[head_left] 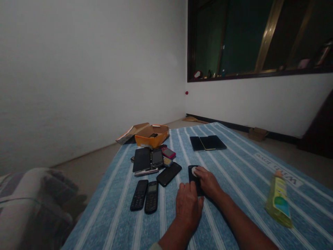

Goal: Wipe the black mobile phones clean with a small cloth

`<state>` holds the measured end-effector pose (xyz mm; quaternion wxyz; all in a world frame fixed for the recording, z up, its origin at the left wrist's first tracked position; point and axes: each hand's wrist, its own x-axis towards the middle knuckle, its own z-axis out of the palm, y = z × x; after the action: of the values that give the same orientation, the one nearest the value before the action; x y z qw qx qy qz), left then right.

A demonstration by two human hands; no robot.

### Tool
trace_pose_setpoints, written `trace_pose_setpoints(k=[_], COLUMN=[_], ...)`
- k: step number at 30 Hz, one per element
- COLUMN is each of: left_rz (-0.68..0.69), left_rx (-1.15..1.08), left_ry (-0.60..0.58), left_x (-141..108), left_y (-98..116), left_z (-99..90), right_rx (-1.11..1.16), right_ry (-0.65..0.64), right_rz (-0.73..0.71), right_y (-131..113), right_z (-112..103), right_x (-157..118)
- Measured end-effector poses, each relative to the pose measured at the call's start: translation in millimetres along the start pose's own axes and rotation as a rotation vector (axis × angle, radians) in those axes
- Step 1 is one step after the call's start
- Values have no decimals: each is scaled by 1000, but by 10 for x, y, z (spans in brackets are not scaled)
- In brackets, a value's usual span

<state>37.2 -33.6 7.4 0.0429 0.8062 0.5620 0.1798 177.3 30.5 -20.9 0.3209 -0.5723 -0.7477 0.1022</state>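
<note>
while both hands meet over one slim black rectangular phone (198,187) on the cloth, the left hand (187,205) covers its near left side, fingers bent and close together, thumb by the near end; whether it pinches the phone i cannot tell. the right hand (209,182) lies along the other side, fingers close together, fingertips at a round white disc (194,171) on the phone's face; its grip is hidden too. the phone's long axis runs away from the person, tilting slightly left, with the disc toward the far end.

just left of it, a glossy black smartphone (169,174) lies slantwise, between the hands and a heap of phones. nearer the person, two black keypad phones, a left one (139,196) and a right one (151,198), lie side by side. in the heap are a wide flat black device (142,159), a dark grey touchscreen phone (157,158) and a pink-edged phone (169,152).

behind the heap, an open orange cardboard box (148,141), its brown-lined lid (128,134) tipped out to the left, holds a small dark object (153,135). beyond the hands, three flat black phones (197,143) lie in a row. well to the right, a yellow-green plastic packet (279,203) rests on the blue cloth with white stripes (241,194).
</note>
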Motion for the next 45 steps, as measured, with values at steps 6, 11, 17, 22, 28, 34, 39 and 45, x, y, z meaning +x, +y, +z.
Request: trace_pose_setpoints(k=[6, 11, 17, 22, 28, 34, 39, 45], left_rz=[70, 100, 194, 225, 280, 308, 251, 150], left_rx=[-87, -195, -268, -211, -185, -178, -160, -141], left_ry=[-55, -27, -267, -362, -379, -292, -235, -148], left_x=[8, 223, 535, 694, 777, 746, 628, 489], left_y=[-50, -265, -462, -464, -464, -463, -421, -327], left_z=[-29, -120, -86, -75, -77, -64, 23, 114], right_rx=[8, -7, 37, 94, 59, -118, -235, -254], right_ry=[-77, -92, -96, -97, -125, -159, -187, -181], right_rz=[-39, -58, -71, -106, -86, 6, 32, 28], right_y=[-21, -66, -110, -176, -241, -273, -348, -404], right_z=[-99, -124, -145, -189, -225, -204, -236, -248], right_x=[-8, -20, -30, -49, -89, -189, -240, -261])
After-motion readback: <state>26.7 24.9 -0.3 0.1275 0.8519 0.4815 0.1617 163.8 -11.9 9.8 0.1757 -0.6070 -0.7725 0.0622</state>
